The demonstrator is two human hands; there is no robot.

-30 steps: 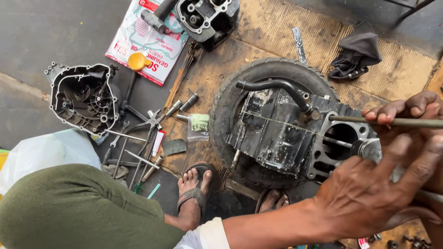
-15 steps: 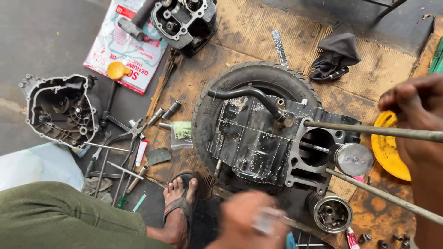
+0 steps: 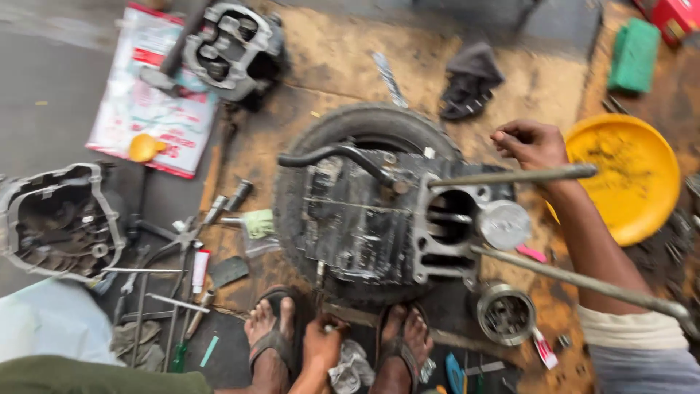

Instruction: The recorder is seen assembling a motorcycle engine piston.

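Observation:
A black engine block lies on a tyre on a stained board. A silver piston sticks out of its cylinder bore, and two long steel studs run out to the right. My right hand is curled into a fist just above the upper stud, near its free end. My left hand is low between my sandalled feet, its fingers pinched on a small metal part, with a grey rag beside it.
A yellow dish sits to the right, and a round metal part lies below the piston. A cylinder head rests on a printed bag at top left. A crankcase cover and loose hand tools lie left. A black cloth is behind.
My left hand has left the piston area and dropped down between my feet. My right hand stays by the upper stud. The view has shifted, which brings the yellow dish fully into sight.

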